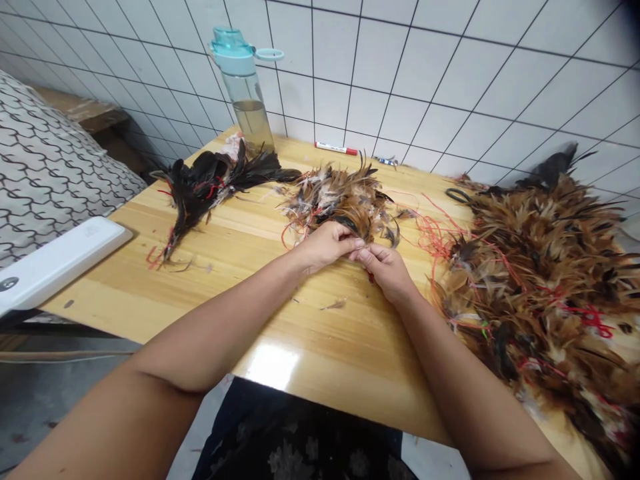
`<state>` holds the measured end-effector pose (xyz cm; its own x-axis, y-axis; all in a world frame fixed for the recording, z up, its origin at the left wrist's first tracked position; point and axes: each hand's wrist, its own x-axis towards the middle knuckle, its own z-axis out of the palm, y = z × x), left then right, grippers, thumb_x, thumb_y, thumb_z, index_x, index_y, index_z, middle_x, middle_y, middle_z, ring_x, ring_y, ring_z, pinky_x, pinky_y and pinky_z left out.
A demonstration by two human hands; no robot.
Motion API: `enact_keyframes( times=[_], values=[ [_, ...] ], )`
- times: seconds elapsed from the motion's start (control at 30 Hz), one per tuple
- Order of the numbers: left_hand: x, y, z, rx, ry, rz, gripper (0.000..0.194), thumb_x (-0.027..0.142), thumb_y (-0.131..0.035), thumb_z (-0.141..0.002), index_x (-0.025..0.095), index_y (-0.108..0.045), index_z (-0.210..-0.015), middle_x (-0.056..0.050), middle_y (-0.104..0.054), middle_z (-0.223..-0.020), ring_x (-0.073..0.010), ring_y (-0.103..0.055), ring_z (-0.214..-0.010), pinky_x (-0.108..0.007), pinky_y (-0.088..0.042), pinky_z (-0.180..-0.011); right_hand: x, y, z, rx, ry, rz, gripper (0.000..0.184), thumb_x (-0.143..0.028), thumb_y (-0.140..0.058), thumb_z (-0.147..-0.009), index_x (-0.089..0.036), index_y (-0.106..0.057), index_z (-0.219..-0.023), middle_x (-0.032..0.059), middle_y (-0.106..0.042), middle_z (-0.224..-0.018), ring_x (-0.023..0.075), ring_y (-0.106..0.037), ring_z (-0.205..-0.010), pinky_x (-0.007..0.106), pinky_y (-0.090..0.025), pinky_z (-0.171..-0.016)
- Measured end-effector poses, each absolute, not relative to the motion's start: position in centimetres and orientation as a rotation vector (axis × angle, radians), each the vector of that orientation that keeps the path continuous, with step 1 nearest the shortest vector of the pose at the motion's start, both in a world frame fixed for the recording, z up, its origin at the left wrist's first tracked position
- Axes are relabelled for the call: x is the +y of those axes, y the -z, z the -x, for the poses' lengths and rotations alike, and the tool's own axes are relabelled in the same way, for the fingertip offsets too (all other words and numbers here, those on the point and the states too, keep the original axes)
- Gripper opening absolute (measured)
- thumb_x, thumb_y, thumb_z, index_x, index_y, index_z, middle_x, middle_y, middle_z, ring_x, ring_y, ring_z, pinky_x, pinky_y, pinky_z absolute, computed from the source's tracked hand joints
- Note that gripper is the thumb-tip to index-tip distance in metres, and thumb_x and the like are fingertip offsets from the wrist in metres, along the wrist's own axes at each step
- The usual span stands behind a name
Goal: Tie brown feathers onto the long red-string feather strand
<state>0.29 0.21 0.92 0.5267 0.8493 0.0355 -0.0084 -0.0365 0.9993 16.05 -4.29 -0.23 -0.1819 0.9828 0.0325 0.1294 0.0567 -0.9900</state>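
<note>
Close together over the middle of the wooden table, both my hands have their fingertips pinched. My left hand grips the quill ends of a small bunch of brown feathers. Right beside it, my right hand pinches at the same ends, thumb and forefinger closed. A bit of red shows just under the right fingers; I cannot make out whether it is string. Behind the hands lies a loose pile of brown and grey feathers, partly hidden by the held bunch.
Tied brown feather bunches heap at the right, with tangled red string beside them. Black feathers lie at the left, near a water bottle. A red marker rests by the tiled wall. A white device occupies the left edge.
</note>
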Motion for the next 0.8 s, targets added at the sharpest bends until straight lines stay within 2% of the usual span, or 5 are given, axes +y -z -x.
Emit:
enact_keyframes(
  times=[0.27,0.4,0.53,0.8],
  values=[
    [0.3,-1.1,-0.3,0.774,-0.801,-1.419,0.03,0.042,-0.071,-0.069,0.012,-0.064,-0.072,-0.004,-0.065,-0.069,-0.0145,-0.058,-0.068,-0.028,-0.046,-0.071,-3.9,1.4,-15.8,-1.392,-1.149,1.252,0.044,-0.064,-0.061,-0.075,-0.021,-0.059,-0.066,-0.0037,-0.041,-0.052,0.0114,-0.038,-0.052,0.025,-0.032,-0.049],
    [0.8,-2.0,0.7,1.016,-0.931,-1.673,0.021,0.033,-0.065,-0.076,0.014,-0.065,-0.083,-0.002,-0.066,-0.076,-0.0119,-0.055,-0.067,-0.026,-0.044,-0.068,-3.4,1.0,-16.3,-1.241,-1.145,1.23,0.043,-0.063,-0.059,-0.077,-0.022,-0.052,-0.067,-0.0054,-0.036,-0.054,0.0094,-0.029,-0.048,0.024,-0.024,-0.045],
    [1.1,-2.7,1.9,1.2,-0.77,-2.201,0.009,0.021,-0.06,-0.078,0.015,-0.066,-0.075,-0.001,-0.063,-0.075,-0.0119,-0.054,-0.067,-0.025,-0.042,-0.067,-2.9,0.9,-16.9,-1.077,-1.138,1.228,0.043,-0.064,-0.059,-0.076,-0.022,-0.048,-0.069,-0.0068,-0.032,-0.053,0.0086,-0.023,-0.045,0.024,-0.017,-0.043],
    [0.7,-1.0,1.4,1.298,-0.458,-2.588,0.009,0.025,-0.063,-0.077,0.019,-0.069,-0.079,-0.006,-0.063,-0.081,-0.0215,-0.057,-0.081,-0.033,-0.046,-0.075,-3.1,1.4,-16.6,-1.057,-1.025,1.282,0.046,-0.066,-0.058,-0.075,-0.021,-0.049,-0.069,-0.007,-0.034,-0.052,0.0082,-0.026,-0.046,0.025,-0.019,-0.045]
  ],
)
